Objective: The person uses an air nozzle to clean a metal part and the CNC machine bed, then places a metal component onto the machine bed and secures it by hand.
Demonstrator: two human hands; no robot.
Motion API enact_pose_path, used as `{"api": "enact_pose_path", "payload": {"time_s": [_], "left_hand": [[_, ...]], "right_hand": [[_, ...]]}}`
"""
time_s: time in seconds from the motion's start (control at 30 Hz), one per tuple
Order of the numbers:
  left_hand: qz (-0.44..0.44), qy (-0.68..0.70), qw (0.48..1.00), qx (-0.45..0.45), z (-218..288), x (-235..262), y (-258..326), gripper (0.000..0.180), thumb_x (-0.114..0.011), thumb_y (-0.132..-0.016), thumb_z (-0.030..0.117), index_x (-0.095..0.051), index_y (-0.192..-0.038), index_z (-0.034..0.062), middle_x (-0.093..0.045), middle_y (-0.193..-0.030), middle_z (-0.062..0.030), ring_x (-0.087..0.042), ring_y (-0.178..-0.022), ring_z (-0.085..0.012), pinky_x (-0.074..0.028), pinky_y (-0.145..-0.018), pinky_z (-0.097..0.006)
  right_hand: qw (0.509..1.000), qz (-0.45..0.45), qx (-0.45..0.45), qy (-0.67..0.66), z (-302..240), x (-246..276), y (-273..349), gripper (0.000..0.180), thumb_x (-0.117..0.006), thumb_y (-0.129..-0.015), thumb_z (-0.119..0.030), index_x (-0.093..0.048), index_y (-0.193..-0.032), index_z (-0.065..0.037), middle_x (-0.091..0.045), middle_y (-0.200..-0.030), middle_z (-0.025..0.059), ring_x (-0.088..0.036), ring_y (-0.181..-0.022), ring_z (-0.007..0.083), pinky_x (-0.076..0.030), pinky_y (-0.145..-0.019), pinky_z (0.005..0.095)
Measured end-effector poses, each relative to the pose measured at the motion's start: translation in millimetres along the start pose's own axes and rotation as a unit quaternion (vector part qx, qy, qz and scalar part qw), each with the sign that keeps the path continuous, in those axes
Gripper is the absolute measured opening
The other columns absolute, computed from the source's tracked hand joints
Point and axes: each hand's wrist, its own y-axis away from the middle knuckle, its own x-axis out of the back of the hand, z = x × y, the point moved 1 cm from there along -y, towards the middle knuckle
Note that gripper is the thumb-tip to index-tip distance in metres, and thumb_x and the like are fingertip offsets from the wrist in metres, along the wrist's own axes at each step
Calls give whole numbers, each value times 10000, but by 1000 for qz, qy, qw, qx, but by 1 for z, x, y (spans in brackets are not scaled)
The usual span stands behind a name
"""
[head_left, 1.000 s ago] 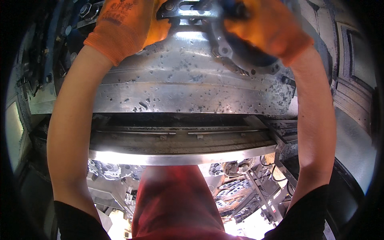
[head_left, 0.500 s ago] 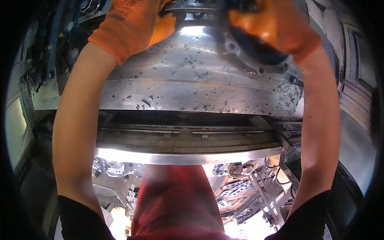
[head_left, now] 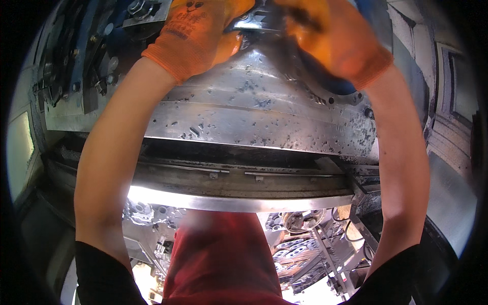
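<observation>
Both my hands wear orange gloves and reach to the top edge of the view over a metal machine bed (head_left: 229, 119). My left hand (head_left: 206, 38) is closed, thumb and fingers curved round the left end of a shiny metal part (head_left: 251, 23) whose full shape is hidden. My right hand (head_left: 338, 43) curls at the other side of that part. Its fingertips are partly blurred, and what they grip cannot be made out. Below the right wrist shows the lower edge of a dark round fixture (head_left: 338, 86).
Dark metal chips lie scattered on the bed. Bolts and clamps (head_left: 140, 10) stand at the far left. In front of the bed runs a dark trough, then a bright metal sill (head_left: 239, 203). Beneath, past my red clothing (head_left: 221, 254), several metal castings (head_left: 295, 249) lie low at the right.
My hands have come closer together, the left moving right and the right moving slightly left. The view has shifted a little, and the flange edge by my right hand is more covered.
</observation>
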Motion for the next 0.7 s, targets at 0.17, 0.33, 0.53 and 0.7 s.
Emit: {"api": "enact_pose_path", "payload": {"time_s": [0.17, 0.33, 0.53, 0.7], "left_hand": [[7, -46, 999, 28, 5, -8, -3, 416, -693, -752, 253, -644, -1129, 86, -664, -997, -122, -617, -1024, -351, -432, -998, -486], [125, 102, 985, 64, 8, -10, -18, 469, -708, -764, 267, -629, -1159, 27, -639, -996, -168, -600, -945, -406, -452, -901, -466], [203, 28, 976, 69, 81, 45, 4, 396, -786, -768, 131, -716, -1154, 74, -710, -1155, -119, -676, -1072, -366, -519, -921, -541], [117, 319, 937, 79, 137, 129, 24, 385, -760, -827, 132, -707, -1206, 92, -715, -1174, -97, -681, -1117, -355, -511, -1013, -534]], "right_hand": [[997, 26, 36, 64, -8, 1, -2, 304, -672, -840, -90, -683, -1125, 15, -707, -964, 224, -689, -892, 364, -542, -791, 393], [970, 224, 98, 0, -23, 0, -5, 311, -693, -870, -95, -659, -1150, 36, -707, -1001, 170, -685, -919, 242, -536, -814, 351], [880, 375, 12, -291, -58, -28, 66, 504, -772, -928, -159, -579, -1361, 12, -667, -1285, 120, -640, -1152, 199, -510, -1000, 332], [644, 366, -188, -645, -153, -53, 120, 449, -612, -1011, -337, -577, -1306, -1, -672, -1254, 176, -684, -1119, 249, -589, -948, 373]]}}
